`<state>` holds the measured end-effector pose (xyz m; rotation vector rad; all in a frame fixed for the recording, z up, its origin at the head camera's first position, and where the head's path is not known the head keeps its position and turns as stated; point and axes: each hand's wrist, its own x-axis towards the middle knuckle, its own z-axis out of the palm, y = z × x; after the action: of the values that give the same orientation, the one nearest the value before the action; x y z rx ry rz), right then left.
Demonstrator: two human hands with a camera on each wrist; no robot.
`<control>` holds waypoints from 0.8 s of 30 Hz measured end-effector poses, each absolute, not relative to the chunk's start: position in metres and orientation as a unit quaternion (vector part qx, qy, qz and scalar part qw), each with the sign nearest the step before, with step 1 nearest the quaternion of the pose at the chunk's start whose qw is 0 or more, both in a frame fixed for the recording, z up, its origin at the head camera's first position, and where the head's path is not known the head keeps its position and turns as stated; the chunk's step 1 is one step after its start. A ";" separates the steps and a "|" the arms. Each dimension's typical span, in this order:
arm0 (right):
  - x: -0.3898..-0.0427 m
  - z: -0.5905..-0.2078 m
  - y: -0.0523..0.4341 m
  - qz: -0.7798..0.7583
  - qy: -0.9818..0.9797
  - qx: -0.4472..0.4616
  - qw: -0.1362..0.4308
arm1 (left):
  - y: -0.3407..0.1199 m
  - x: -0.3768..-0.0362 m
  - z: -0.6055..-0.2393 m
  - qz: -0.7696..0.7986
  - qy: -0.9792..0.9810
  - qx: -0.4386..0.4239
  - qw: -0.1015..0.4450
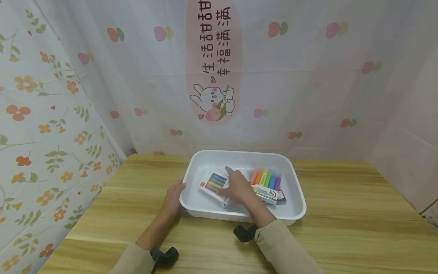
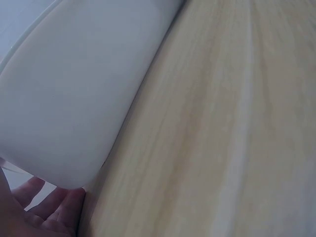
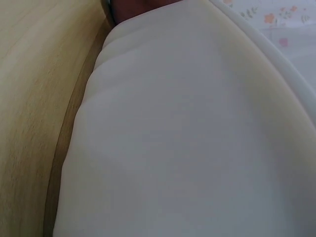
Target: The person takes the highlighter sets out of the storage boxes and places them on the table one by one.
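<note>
A white plastic bin [image 1: 212, 215] sits on the table. My left hand [image 1: 172, 198] holds its left end, thumb at the rim; in the left wrist view the fingers [image 2: 52, 205] touch the bin's underside edge. Inside the bin, my right hand [image 1: 237, 186] hovers with thumb and index finger spread over a white box with a window showing coloured sticks [image 1: 216, 181]. Whether it touches that box is hard to tell. To its right leans a pack of highlighters [image 1: 265, 186] in several colours, partly over another box [image 1: 282, 198]. The right wrist view shows mostly the bin's outer wall [image 3: 177, 123].
The bin stands near the back of the wood-grain table [image 1: 345, 213]. A printed curtain [image 1: 308, 83] hangs behind the table, and a flowered one [image 1: 51, 152] runs along the left side. Black wrist-worn devices [image 1: 244, 233] sit by both sleeves.
</note>
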<state>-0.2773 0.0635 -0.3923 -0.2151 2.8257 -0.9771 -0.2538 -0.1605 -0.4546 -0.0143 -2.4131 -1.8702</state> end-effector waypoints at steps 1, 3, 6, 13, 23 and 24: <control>-0.277 -0.392 0.064 -0.327 0.939 -0.074 0.076 | -0.160 -0.254 -0.455 -0.613 -0.789 -0.004 0.045; -0.277 -0.392 0.064 -0.327 0.938 -0.077 0.083 | -0.160 -0.254 -0.455 -0.613 -0.789 -0.003 0.047; -0.276 -0.392 0.065 -0.327 0.938 -0.079 0.088 | -0.160 -0.255 -0.455 -0.615 -0.787 -0.003 0.051; -0.276 -0.392 0.064 -0.338 0.935 -0.078 0.076 | -0.160 -0.254 -0.456 -0.618 -0.784 -0.005 0.054; -0.277 -0.386 0.067 -0.364 0.926 -0.068 0.068 | -0.160 -0.255 -0.457 -0.624 -0.779 -0.007 0.059; -0.277 -0.386 0.068 -0.370 0.924 -0.067 0.066 | -0.160 -0.255 -0.457 -0.624 -0.779 -0.007 0.061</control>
<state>-0.2769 0.0678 -0.3857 -0.2022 2.7879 -1.1157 -0.2552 -0.1602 -0.4571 -0.0199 -2.3565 -1.8886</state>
